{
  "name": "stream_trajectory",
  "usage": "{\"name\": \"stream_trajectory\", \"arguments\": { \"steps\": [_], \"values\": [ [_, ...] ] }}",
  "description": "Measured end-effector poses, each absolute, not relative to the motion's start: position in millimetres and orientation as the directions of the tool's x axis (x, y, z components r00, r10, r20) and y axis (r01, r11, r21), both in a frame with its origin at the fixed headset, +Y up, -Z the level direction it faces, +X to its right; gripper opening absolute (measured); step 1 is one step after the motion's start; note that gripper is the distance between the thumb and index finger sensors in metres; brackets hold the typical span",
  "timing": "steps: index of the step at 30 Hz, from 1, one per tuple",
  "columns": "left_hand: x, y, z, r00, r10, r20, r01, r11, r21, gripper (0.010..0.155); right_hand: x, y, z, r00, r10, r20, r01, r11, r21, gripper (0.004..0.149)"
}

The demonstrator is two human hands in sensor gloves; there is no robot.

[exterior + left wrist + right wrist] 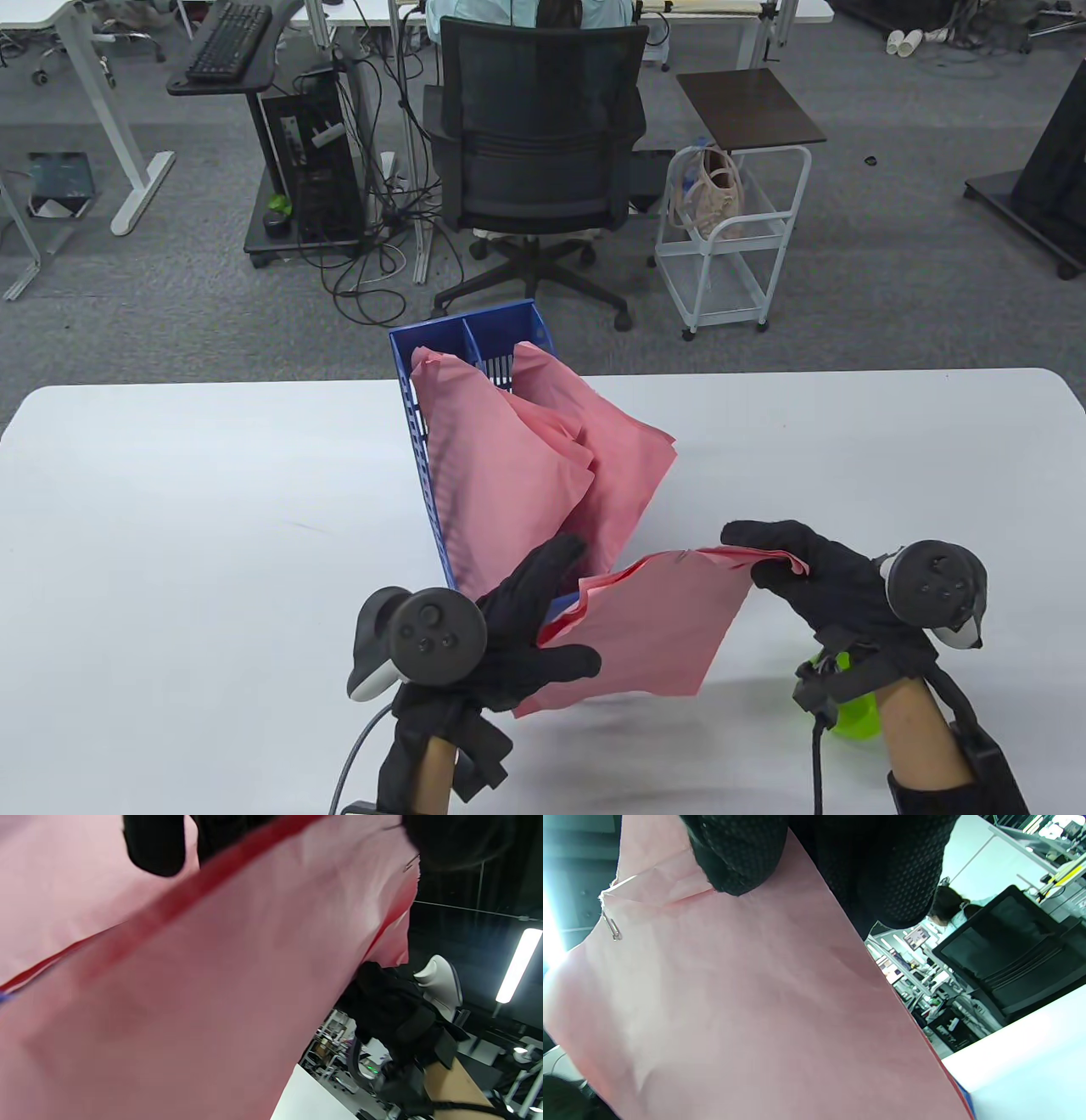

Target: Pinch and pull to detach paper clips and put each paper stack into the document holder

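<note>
A blue document holder (420, 407) stands mid-table with two pink paper stacks (509, 458) leaning out of it. Both hands hold a third pink paper stack (662, 628) up above the table in front of the holder. My right hand (751, 556) pinches its top right corner between thumb and fingers (734, 861). My left hand (568, 607) grips its left edge, thumb (152, 849) on the near face and fingers stretched toward the holder. A small metal paper clip (611, 928) sits on the stack's top edge near the right hand, also seen as the clip (680, 556) from above.
A bright green object (855, 717) lies on the white table (170, 526) under my right wrist. Beyond the far edge are an office chair (534, 153) with a person seated, and a white cart (730, 238).
</note>
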State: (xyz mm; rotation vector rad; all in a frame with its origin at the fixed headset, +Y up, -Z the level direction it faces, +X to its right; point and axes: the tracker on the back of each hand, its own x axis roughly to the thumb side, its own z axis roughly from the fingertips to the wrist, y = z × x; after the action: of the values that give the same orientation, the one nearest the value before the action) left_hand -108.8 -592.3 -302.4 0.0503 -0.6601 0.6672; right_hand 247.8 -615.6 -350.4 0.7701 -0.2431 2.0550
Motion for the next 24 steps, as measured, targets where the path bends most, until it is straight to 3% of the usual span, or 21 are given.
{"name": "stream_trajectory", "arguments": {
  "steps": [4,6,9,17,24],
  "values": [
    [-99.8,-591.4,-304.5,0.632,0.534,0.561,-0.595,0.799,-0.091,0.052,248.3,-618.9,-347.7,-0.37,0.702,0.609,-0.831,-0.543,0.121,0.041],
    [-98.5,-594.9,-303.6,0.626,0.549,0.554,-0.624,0.778,-0.067,0.046,251.3,-619.2,-347.8,-0.368,0.707,0.603,-0.836,-0.536,0.117,0.041],
    [-97.0,-598.9,-302.6,0.625,0.551,0.553,-0.652,0.758,-0.017,0.045,257.3,-618.7,-346.3,-0.359,0.712,0.603,-0.856,-0.508,0.091,0.043],
    [-93.4,-596.2,-297.7,0.736,0.428,0.524,-0.525,0.85,0.044,0.044,267.5,-610.7,-333.6,-0.428,0.646,0.632,-0.866,-0.493,-0.083,0.054],
    [-76.3,-589.2,-282.3,0.828,0.229,0.512,-0.344,0.928,0.142,0.044,241.9,-594.6,-308.3,-0.634,0.38,0.673,-0.688,-0.676,-0.266,0.06]
  ]
}}
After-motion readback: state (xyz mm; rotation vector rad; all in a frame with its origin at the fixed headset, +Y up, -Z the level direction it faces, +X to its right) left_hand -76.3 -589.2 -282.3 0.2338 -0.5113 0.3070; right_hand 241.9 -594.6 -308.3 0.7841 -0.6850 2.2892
